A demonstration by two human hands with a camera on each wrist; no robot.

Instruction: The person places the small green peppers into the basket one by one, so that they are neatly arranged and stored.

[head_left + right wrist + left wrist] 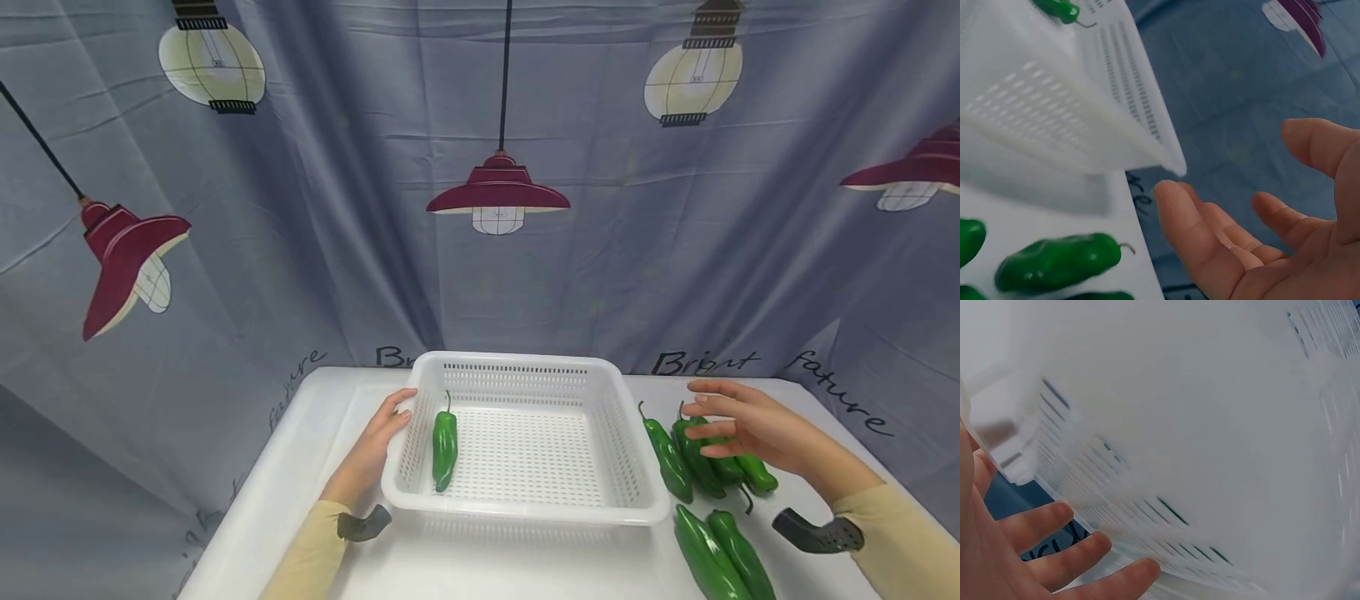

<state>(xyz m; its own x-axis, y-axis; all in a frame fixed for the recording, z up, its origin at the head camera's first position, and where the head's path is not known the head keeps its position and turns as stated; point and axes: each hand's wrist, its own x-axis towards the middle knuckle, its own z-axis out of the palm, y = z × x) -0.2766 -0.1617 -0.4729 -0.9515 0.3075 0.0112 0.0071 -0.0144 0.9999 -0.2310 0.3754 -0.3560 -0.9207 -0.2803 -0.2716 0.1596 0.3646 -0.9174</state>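
Note:
A white plastic basket (525, 512) with slotted walls stands on the table, one green pepper (445, 450) lying along its left side. My left hand (375, 442) is at the basket's left rim, touching its outside with fairly straight fingers. In the left wrist view, its fingertips (1129, 578) spread along the slotted wall. To the right of the basket, my right hand (750, 423) hovers over several green peppers (667, 458), fingers spread and loosely bent, holding nothing. It partly hides some of them in the head view.
Two more green peppers (723, 554) lie nearer the table's front, right of the basket. The white table (315, 417) ends at a grey-blue curtain (480, 283) printed with lamps. Dark wrist bands (817, 532) sit over both sleeves.

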